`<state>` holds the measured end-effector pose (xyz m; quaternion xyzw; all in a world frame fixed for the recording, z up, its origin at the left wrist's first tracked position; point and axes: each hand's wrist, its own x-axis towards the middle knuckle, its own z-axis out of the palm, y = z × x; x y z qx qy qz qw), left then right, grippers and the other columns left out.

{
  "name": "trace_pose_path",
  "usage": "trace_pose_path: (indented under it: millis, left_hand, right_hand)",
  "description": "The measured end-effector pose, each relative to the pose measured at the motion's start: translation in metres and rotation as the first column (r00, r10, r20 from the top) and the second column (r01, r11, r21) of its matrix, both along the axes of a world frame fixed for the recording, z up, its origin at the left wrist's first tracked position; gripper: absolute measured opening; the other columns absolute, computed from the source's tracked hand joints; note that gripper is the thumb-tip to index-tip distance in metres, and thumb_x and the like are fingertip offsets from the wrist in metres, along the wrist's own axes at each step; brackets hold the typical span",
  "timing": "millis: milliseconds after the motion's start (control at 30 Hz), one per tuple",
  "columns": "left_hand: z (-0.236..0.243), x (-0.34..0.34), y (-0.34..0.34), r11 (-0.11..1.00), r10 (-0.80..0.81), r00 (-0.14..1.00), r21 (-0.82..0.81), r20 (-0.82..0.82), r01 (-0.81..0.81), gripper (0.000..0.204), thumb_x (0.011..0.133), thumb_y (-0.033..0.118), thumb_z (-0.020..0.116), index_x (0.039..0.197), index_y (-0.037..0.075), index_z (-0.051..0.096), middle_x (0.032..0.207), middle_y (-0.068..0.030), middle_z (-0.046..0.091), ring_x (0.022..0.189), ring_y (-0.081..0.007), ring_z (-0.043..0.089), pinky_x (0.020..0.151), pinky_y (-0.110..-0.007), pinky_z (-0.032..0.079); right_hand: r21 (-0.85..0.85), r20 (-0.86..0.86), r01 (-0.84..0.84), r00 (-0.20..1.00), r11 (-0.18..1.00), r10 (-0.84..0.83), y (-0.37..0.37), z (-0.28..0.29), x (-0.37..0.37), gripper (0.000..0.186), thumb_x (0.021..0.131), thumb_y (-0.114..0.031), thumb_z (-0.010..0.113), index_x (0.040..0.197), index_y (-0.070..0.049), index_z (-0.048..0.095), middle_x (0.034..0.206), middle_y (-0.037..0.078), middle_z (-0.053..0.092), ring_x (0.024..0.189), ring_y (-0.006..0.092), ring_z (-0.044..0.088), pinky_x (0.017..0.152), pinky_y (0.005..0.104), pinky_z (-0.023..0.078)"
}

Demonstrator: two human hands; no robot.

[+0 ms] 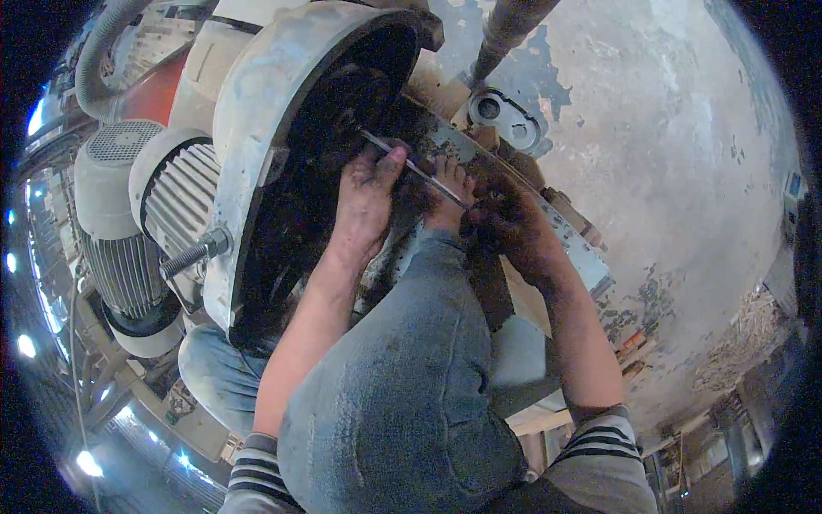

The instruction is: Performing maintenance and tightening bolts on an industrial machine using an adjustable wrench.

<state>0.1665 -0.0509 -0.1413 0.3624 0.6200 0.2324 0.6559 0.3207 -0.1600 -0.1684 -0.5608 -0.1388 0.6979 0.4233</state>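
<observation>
A thin, straight metal rod (pixel 425 178) slants from the dark inside of a machine housing (pixel 248 128) down toward my right. My left hand (pixel 364 197) is closed near its upper part, with the thumb pressed against the rod. At the lower end, my right hand (pixel 512 221), darkened with grime, is closed around the rod. What its upper tip touches is lost in shadow, and its exact kind cannot be made out. My bare foot (pixel 449 184) rests on the machine between both hands, below a raised knee in jeans (pixel 394 368).
Two finned electric motors (pixel 124 231) (pixel 180 184) stand left of the housing, and a threaded bolt (pixel 195 254) sticks out of its edge. A grey hose (pixel 90 68) curves at upper left. Right of the foot lies a metal ledge (pixel 582 248) beside a worn, pale surface (pixel 685 154).
</observation>
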Motion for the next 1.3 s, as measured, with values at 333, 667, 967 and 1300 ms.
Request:
trace_pose_path:
  millis: [333, 667, 967, 1300]
  left_hand:
    - [-0.008, 0.003, -0.004, 0.988, 0.153, 0.984, -0.035, 0.087, -0.151, 0.019, 0.085, 0.018, 0.058, 0.095, 0.001, 0.058, 0.085, -0.0029, 0.058, 0.076, -0.011, 0.05, 0.07, -0.026, 0.042]
    - [-0.018, -0.003, -0.007, 0.97, 0.241, 0.944, -0.047, 0.223, -0.237, 0.013, 0.085, 0.011, 0.057, 0.092, 0.001, 0.059, 0.083, -0.0045, 0.059, 0.07, -0.0132, 0.055, 0.065, -0.028, 0.047]
    - [-0.014, -0.003, -0.008, 0.958, 0.287, 0.926, -0.068, 0.246, -0.279, 0.01, 0.084, 0.009, 0.058, 0.09, 0.001, 0.058, 0.082, -0.0054, 0.059, 0.071, -0.0141, 0.057, 0.064, -0.029, 0.049]
    - [-0.001, 0.005, -0.007, 0.951, 0.308, 0.908, -0.06, 0.284, -0.304, 0.012, 0.085, 0.007, 0.055, 0.093, -0.002, 0.057, 0.083, -0.0089, 0.06, 0.069, -0.0155, 0.058, 0.062, -0.029, 0.051]
  right_hand:
    - [0.075, 0.318, 0.072, 0.944, 0.995, -0.093, 0.017, -0.007, -0.028, 0.023, 0.086, -0.019, 0.054, 0.102, -0.003, 0.052, 0.097, 0.01, 0.059, 0.073, 0.022, 0.059, 0.064, 0.0298, 0.049]
    - [0.281, 0.947, -0.49, 0.281, 0.825, -0.156, 0.005, -0.027, -0.024, 0.035, 0.075, -0.007, 0.064, 0.106, -0.004, 0.048, 0.097, 0.015, 0.058, 0.086, 0.0318, 0.059, 0.069, 0.0387, 0.048]
    - [0.347, 0.875, -0.375, 0.46, 0.86, -0.152, 0.007, -0.02, -0.031, 0.039, 0.079, -0.015, 0.06, 0.115, -0.006, 0.045, 0.098, 0.014, 0.061, 0.087, 0.0311, 0.061, 0.07, 0.0404, 0.05]
    - [0.366, 0.874, -0.339, 0.446, 0.867, -0.195, 0.006, -0.024, -0.037, 0.034, 0.076, -0.011, 0.065, 0.103, -0.006, 0.045, 0.091, 0.011, 0.061, 0.079, 0.0282, 0.062, 0.062, 0.0365, 0.049]
